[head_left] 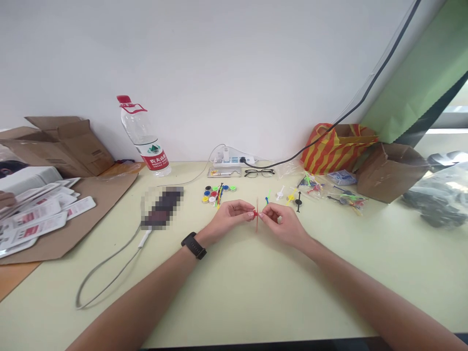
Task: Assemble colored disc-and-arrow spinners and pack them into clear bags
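My left hand (228,218) and my right hand (283,223) meet over the middle of the pale green table (237,292). Both pinch a small red plastic toy piece with a thin upright stem (256,217) between their fingertips. A black watch (193,245) sits on my left wrist. Just beyond my hands lies a cluster of small coloured plastic discs and sticks (218,192). More loose coloured pieces (292,196) lie to the right of it.
A tilted water bottle (144,139) leans at the back left beside cardboard boxes (69,144) and white packets (40,214). Glasses (259,172) and a power strip (234,159) lie by the wall. A striped bag (336,146) and brown box (391,170) stand right. A grey cable (109,268) loops left.
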Demonstrator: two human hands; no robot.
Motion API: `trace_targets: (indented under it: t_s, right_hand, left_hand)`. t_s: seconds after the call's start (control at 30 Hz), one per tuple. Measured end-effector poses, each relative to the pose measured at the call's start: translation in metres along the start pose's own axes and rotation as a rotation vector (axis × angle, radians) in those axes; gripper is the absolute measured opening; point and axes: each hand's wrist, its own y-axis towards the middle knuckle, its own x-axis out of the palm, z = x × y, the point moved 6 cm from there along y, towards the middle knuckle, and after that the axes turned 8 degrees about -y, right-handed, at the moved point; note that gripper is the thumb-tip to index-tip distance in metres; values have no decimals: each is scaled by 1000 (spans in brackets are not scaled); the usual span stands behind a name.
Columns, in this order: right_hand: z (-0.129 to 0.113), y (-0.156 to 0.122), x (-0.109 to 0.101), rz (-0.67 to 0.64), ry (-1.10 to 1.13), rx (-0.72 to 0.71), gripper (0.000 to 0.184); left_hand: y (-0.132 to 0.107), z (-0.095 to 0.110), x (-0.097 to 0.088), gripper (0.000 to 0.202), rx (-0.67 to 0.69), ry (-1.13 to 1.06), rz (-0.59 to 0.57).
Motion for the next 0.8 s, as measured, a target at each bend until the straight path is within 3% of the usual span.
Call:
trace_targets:
  t_s: [0.3,0.4,0.63,0.8]
  right_hand:
    - [0,0,1,-15,1,1,19]
    - [0,2,-3,25,55,35,15]
    - [9,1,-7,124,457,318,46]
    - [11,-1,-6,-43,770,491,30]
  left_hand:
    - [0,-2,3,32,-10,-36,-45]
    - [2,-3,1,32,7,-29,-13]
    - [4,-4,-11,35,26,-28,127]
    - [4,-3,-12,35,47,-28,150]
